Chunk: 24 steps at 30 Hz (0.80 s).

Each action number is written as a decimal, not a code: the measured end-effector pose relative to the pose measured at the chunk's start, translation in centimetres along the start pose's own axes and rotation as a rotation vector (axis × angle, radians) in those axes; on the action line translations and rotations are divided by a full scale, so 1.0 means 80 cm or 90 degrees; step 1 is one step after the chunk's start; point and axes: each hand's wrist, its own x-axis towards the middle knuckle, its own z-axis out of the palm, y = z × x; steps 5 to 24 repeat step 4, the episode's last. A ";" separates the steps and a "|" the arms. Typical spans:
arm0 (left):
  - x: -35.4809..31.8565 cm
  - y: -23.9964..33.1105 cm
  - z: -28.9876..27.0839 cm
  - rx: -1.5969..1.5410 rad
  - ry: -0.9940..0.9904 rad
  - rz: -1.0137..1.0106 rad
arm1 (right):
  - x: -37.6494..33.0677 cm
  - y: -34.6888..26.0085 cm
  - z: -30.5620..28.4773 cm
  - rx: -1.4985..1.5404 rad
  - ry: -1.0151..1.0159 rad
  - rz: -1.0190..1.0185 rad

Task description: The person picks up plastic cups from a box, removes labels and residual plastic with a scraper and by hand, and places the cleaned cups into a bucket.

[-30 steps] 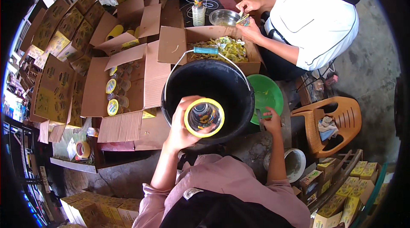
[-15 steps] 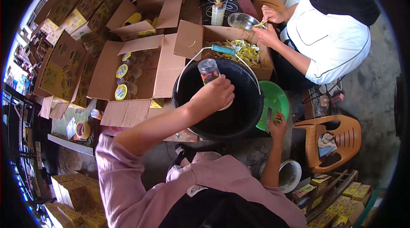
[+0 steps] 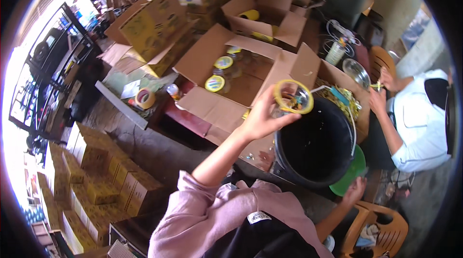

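My left hand (image 3: 258, 122) is closed round a clear plastic jar (image 3: 294, 104) with a yellow rim. It is raised over the left edge of a large black bucket (image 3: 313, 147), the rim tilted toward me. Coloured print shows through the jar's clear side. To the right of the bucket, my right hand (image 3: 356, 190) is by the edge of a green basin (image 3: 356, 164). Its fingers are smeared by motion, so what they hold, if anything, cannot be made out. The bucket's wire handle with a turquoise grip (image 3: 339, 96) leans on the far rim.
Left of the bucket, an open carton (image 3: 200, 65) holds several yellow-lidded jars (image 3: 214, 83). Yellow-green strips (image 3: 354, 106) fill another carton behind the bucket. A co-worker's hands (image 3: 378, 86) work over a metal bowl (image 3: 356, 72). Tape roll (image 3: 143, 97), stacked cartons (image 3: 91, 190) and an orange chair (image 3: 386, 226) stand around.
My view has swung left. My left hand has carried the jar from over the bucket's middle toward its left edge, near the open carton. My right hand has drawn back toward the basin's near edge.
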 end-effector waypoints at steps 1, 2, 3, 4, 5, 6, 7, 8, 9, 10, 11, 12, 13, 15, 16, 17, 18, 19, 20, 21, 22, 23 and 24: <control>-0.018 -0.013 -0.019 -0.096 0.054 -0.046 | 0.010 -0.007 -0.006 0.012 -0.025 0.005; -0.037 -0.020 -0.041 -0.192 0.108 -0.089 | 0.019 -0.015 -0.008 0.023 -0.049 0.009; -0.057 -0.031 -0.063 -0.197 0.161 -0.095 | 0.013 -0.030 0.011 0.049 -0.030 0.026; -0.080 -0.038 -0.088 -0.199 0.215 -0.102 | -0.004 -0.054 0.047 0.075 -0.011 0.045; -0.080 -0.038 -0.088 -0.199 0.215 -0.102 | -0.004 -0.054 0.047 0.075 -0.011 0.045; -0.080 -0.038 -0.088 -0.199 0.215 -0.102 | -0.004 -0.054 0.047 0.075 -0.011 0.045; -0.080 -0.038 -0.088 -0.199 0.215 -0.102 | -0.004 -0.054 0.047 0.075 -0.011 0.045; -0.080 -0.038 -0.088 -0.199 0.215 -0.102 | -0.004 -0.054 0.047 0.075 -0.011 0.045; -0.080 -0.038 -0.088 -0.199 0.215 -0.102 | -0.004 -0.054 0.047 0.075 -0.011 0.045; -0.080 -0.038 -0.088 -0.199 0.215 -0.102 | -0.004 -0.054 0.047 0.075 -0.011 0.045; -0.080 -0.038 -0.088 -0.199 0.215 -0.102 | -0.004 -0.054 0.047 0.075 -0.011 0.045; -0.080 -0.038 -0.088 -0.199 0.215 -0.102 | -0.004 -0.054 0.047 0.075 -0.011 0.045; -0.080 -0.038 -0.088 -0.199 0.215 -0.102 | -0.004 -0.054 0.047 0.075 -0.011 0.045; -0.080 -0.038 -0.088 -0.199 0.215 -0.102 | -0.004 -0.054 0.047 0.075 -0.011 0.045; -0.080 -0.038 -0.088 -0.199 0.215 -0.102 | -0.004 -0.054 0.047 0.075 -0.011 0.045; -0.080 -0.038 -0.088 -0.199 0.215 -0.102 | -0.004 -0.054 0.047 0.075 -0.011 0.045; -0.080 -0.038 -0.088 -0.199 0.215 -0.102 | -0.004 -0.054 0.047 0.075 -0.011 0.045; -0.080 -0.038 -0.088 -0.199 0.215 -0.102 | -0.004 -0.054 0.047 0.075 -0.011 0.045; -0.080 -0.038 -0.088 -0.199 0.215 -0.102 | -0.004 -0.054 0.047 0.075 -0.011 0.045; -0.080 -0.038 -0.088 -0.199 0.215 -0.102 | -0.004 -0.054 0.047 0.075 -0.011 0.045; -0.080 -0.038 -0.088 -0.199 0.215 -0.102 | -0.004 -0.054 0.047 0.075 -0.011 0.045; -0.080 -0.038 -0.088 -0.199 0.215 -0.102 | -0.004 -0.054 0.047 0.075 -0.011 0.045; -0.080 -0.038 -0.088 -0.199 0.215 -0.102 | -0.004 -0.054 0.047 0.075 -0.011 0.045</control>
